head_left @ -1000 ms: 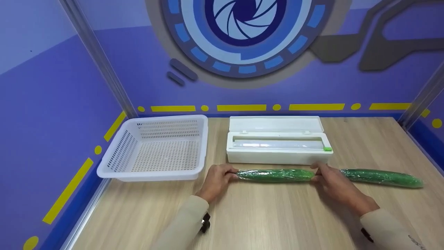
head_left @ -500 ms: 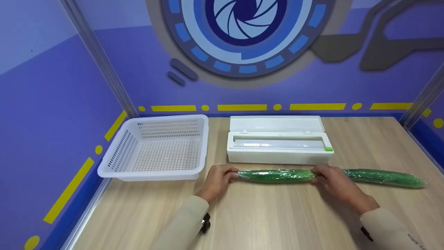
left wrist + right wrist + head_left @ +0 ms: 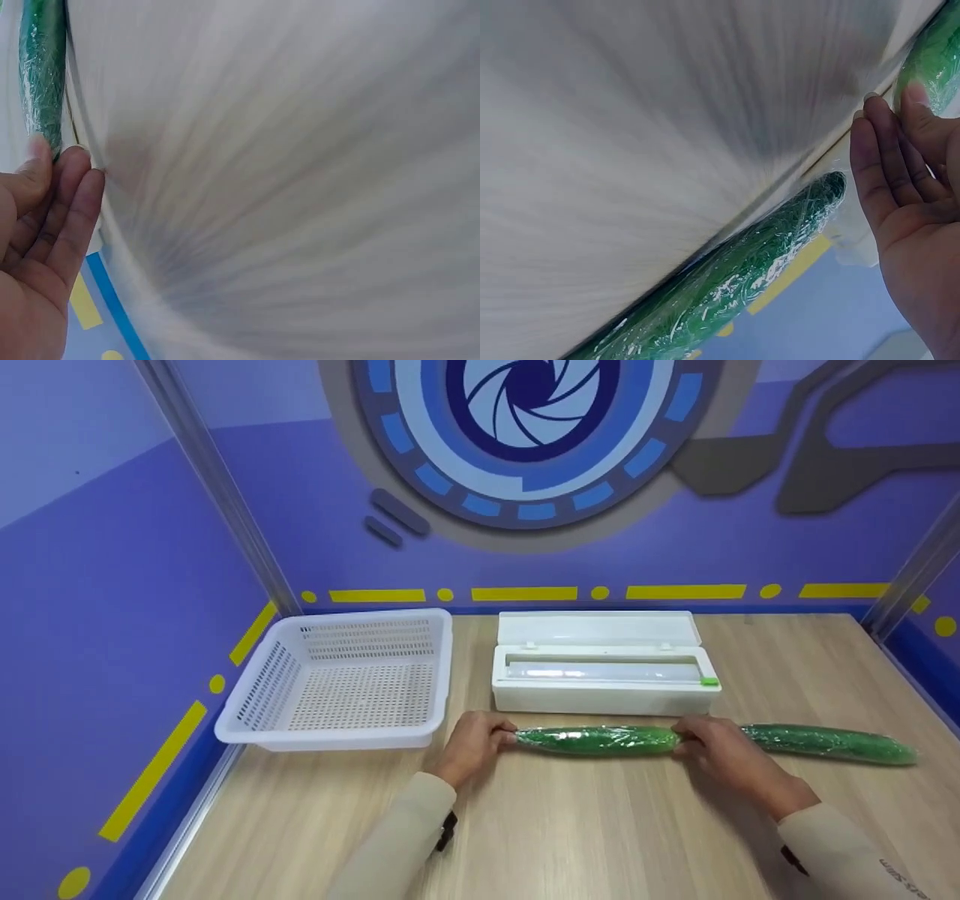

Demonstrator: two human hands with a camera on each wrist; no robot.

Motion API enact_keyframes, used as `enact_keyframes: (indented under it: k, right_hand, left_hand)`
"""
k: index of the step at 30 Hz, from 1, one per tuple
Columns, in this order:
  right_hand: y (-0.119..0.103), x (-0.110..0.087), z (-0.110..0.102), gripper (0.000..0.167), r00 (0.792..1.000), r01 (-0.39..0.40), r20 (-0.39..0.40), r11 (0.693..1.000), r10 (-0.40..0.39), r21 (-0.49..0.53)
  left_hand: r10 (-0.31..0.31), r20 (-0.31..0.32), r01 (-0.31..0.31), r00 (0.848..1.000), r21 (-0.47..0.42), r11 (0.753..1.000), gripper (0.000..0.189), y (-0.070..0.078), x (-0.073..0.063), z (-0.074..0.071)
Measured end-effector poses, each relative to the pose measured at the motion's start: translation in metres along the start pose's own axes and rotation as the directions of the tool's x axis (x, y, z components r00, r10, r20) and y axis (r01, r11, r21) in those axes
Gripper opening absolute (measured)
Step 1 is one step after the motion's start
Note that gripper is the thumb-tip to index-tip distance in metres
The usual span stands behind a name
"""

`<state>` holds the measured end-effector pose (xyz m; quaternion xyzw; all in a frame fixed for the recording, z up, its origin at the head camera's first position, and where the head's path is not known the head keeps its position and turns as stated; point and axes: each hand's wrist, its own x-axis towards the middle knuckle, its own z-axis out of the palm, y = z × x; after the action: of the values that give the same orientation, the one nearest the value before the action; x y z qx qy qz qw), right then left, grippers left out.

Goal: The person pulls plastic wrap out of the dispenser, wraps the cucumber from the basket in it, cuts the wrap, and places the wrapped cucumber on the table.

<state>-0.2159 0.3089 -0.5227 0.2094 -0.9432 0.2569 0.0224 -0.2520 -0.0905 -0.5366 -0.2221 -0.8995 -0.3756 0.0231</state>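
Observation:
Between the two hands lies a cucumber (image 3: 598, 740) wrapped in clear film, stretched left to right on the table. My left hand (image 3: 475, 746) pinches its left end between thumb and fingers; the left wrist view shows the thumb against the cucumber's (image 3: 43, 71) tip. At the paler right end, my right hand (image 3: 724, 754) pinches the wrapped tip, also visible beside the thumb in the right wrist view. A second film-wrapped cucumber (image 3: 832, 743) lies just right of the right hand, its near end partly behind that hand.
Behind the cucumber stands a white cling film box (image 3: 604, 701), lid raised, with a film roll (image 3: 600, 670) inside and a green slider (image 3: 709, 682) at its right. A white perforated basket (image 3: 330, 739) sits at the left. Walls bound the wooden table (image 3: 600, 825).
The right hand's fingers have closed in on the cucumber's right end, where the index finger was raised earlier. The left hand keeps its hold, and the cucumber stays in nearly the same place.

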Motion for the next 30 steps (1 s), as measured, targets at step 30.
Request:
enact_keyframes:
  k: [30]
  right_hand:
    - [0.009,-0.010,-0.003,0.015,0.999,0.049,-0.009,0.998,-0.049,-0.033]
  left_hand:
    - [0.026,0.089,-0.028,0.996,0.018,0.999,0.008,0.009,0.000,-0.004]
